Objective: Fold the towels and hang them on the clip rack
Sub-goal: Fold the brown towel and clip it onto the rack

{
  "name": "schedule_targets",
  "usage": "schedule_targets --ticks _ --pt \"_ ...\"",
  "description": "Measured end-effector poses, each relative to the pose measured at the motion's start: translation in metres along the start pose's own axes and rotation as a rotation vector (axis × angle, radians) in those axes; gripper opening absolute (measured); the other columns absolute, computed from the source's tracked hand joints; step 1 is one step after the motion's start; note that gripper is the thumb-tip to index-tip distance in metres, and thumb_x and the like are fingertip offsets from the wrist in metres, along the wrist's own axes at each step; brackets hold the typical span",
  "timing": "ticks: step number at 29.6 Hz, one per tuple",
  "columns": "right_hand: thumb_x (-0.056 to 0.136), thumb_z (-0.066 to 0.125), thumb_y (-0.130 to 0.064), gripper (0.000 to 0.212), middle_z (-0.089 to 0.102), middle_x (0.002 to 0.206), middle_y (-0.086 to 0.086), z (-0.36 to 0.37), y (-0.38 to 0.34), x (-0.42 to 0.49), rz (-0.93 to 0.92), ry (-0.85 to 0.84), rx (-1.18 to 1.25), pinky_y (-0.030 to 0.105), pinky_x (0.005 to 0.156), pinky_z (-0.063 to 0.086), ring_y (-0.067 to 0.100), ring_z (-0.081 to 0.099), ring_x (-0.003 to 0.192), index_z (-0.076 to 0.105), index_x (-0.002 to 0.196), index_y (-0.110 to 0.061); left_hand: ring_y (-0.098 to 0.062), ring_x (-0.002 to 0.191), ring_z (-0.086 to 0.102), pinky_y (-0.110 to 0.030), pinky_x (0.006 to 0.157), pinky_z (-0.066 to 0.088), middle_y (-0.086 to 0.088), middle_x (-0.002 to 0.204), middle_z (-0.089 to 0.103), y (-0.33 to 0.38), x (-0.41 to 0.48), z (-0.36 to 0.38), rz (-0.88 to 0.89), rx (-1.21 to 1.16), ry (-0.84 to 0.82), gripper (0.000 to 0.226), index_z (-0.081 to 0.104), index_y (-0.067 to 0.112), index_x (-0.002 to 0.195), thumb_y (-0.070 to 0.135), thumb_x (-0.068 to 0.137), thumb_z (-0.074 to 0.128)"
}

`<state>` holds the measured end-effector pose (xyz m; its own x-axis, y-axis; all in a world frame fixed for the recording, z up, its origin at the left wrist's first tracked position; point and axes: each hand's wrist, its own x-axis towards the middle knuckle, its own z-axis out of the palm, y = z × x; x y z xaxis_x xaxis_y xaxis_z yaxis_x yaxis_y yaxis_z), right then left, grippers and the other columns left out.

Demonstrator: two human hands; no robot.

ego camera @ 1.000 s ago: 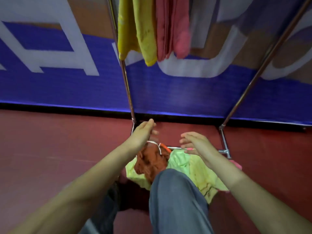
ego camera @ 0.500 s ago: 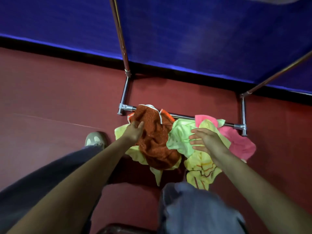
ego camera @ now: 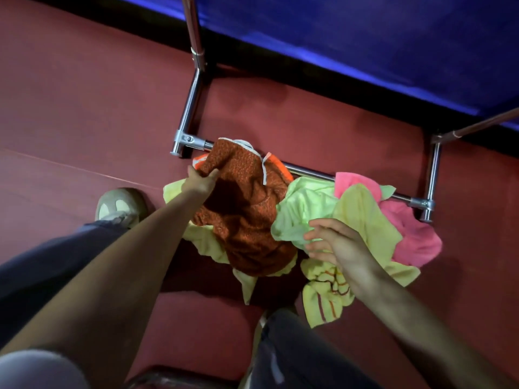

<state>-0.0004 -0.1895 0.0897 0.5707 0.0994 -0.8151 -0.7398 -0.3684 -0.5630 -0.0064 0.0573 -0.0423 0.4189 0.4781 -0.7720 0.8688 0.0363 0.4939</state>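
Note:
A heap of crumpled towels lies on the red floor against the rack's bottom bar (ego camera: 309, 172). An orange-brown towel (ego camera: 247, 209) tops the left side, with my left hand (ego camera: 200, 183) pinching its upper left edge. To its right lie a pale green towel (ego camera: 303, 209), a yellow towel (ego camera: 365, 220), a pink towel (ego camera: 415, 237) and a striped yellow towel (ego camera: 325, 299). My right hand (ego camera: 337, 245) hovers over the green and yellow towels, fingers spread, holding nothing. The clips at the rack's top are out of view.
The rack's chrome legs (ego camera: 191, 108) (ego camera: 432, 175) rise at the left and right of the heap. A blue banner (ego camera: 365, 46) hangs behind. My left shoe (ego camera: 119, 206) stands on the floor left of the heap. My jeans-clad knee (ego camera: 295, 355) is below it.
The view tilted down from the hanging yellow and pink towels to the floor heap. My left hand closed on the orange-brown towel's edge. My right hand lifted slightly off the green towel.

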Motion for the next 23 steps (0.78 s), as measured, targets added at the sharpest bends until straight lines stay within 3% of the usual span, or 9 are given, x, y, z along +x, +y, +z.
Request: schedule_targets --ticks 3,7,10,12,15,17,19,21,23 --pt "0.09 0.048 -0.005 0.014 0.063 0.078 0.005 0.0 0.003 0.006 -0.008 -0.004 0.024 0.016 0.056 0.053 0.017 0.06 0.065 0.059 0.09 -0.014 -0.034 0.114 0.055 -0.036 0.093 0.045 -0.021 0.123 0.056 -0.001 -0.007 0.003 -0.044 -0.131 -0.043 0.048 0.049 -0.003 0.122 0.024 0.085 0.061" --pt "0.09 0.047 -0.006 0.017 0.064 0.077 0.005 0.004 -0.002 0.002 -0.016 0.001 0.044 0.016 0.054 0.053 0.017 0.06 0.066 0.061 0.087 -0.016 -0.027 0.088 0.063 -0.031 0.066 0.054 -0.016 0.11 0.062 0.006 -0.038 -0.004 -0.089 -0.268 -0.305 0.045 0.055 0.001 0.118 0.024 0.08 0.066" --pt "0.092 0.044 -0.009 0.019 0.064 0.078 0.002 0.004 -0.012 -0.007 -0.06 -0.025 0.027 0.018 0.06 0.053 0.014 0.061 0.068 0.061 0.088 -0.017 -0.034 0.092 0.062 -0.045 0.082 0.052 -0.019 0.107 0.064 0.015 -0.06 -0.005 -0.029 -0.224 -0.367 0.051 0.055 0.0 0.116 0.012 0.07 0.074" --pt "0.093 0.042 -0.009 0.021 0.064 0.078 0.002 0.002 -0.02 -0.02 -0.096 -0.038 0.03 0.018 0.062 0.052 0.014 0.061 0.069 0.06 0.086 -0.018 -0.029 0.091 0.06 -0.037 0.079 0.052 -0.014 0.101 0.063 0.024 -0.082 -0.006 0.095 -0.1 -0.394 0.046 0.056 0.001 0.113 0.0 0.07 0.071" --pt "0.093 0.042 -0.007 0.022 0.062 0.076 0.002 0.001 -0.031 -0.033 -0.131 -0.034 0.025 0.014 0.055 0.05 0.015 0.059 0.066 0.058 0.083 -0.018 -0.026 0.086 0.061 -0.018 0.064 0.051 -0.007 0.095 0.062 0.037 -0.105 -0.011 0.244 0.05 -0.558 0.05 0.054 0.012 0.11 -0.005 0.067 0.072" --pt "0.092 0.042 -0.005 0.022 0.061 0.076 0.002 -0.005 -0.039 -0.049 -0.176 -0.019 0.032 0.014 0.053 0.05 0.014 0.058 0.064 0.058 0.082 -0.018 -0.016 0.087 0.06 -0.01 0.067 0.049 0.0 0.094 0.062 0.052 -0.13 -0.019 0.339 0.117 -0.617 0.055 0.052 0.017 0.109 -0.008 0.064 0.073" --pt "0.091 0.043 -0.004 0.023 0.061 0.075 0.002 -0.012 -0.049 -0.066 -0.228 0.0 0.072 0.014 0.053 0.05 0.014 0.057 0.065 0.058 0.081 -0.018 -0.011 0.089 0.058 -0.01 0.076 0.047 0.004 0.094 0.06 0.069 -0.157 -0.03 0.402 0.161 -0.654 0.056 0.049 0.021 0.108 -0.01 0.067 0.07" --pt "0.091 0.045 -0.004 0.02 0.06 0.079 0.001 -0.017 -0.059 -0.08 -0.281 0.027 0.117 0.015 0.057 0.05 0.013 0.056 0.07 0.059 0.084 -0.018 -0.015 0.097 0.057 -0.02 0.085 0.046 0.003 0.097 0.06 0.082 -0.186 -0.04 0.425 0.211 -0.69 0.053 0.051 0.025 0.102 -0.004 0.065 0.074" --pt "0.092 0.047 -0.009 0.016 0.057 0.09 -0.002 -0.02 -0.07 -0.098 -0.344 0.037 0.12 0.02 0.076 0.049 0.008 0.055 0.081 0.059 0.1 -0.016 -0.01 0.093 0.057 -0.015 0.08 0.047 0.007 0.094 0.06 0.09 -0.216 -0.052 0.465 0.232 -0.729 0.054 0.053 0.027 0.098 0.006 0.055 0.078"
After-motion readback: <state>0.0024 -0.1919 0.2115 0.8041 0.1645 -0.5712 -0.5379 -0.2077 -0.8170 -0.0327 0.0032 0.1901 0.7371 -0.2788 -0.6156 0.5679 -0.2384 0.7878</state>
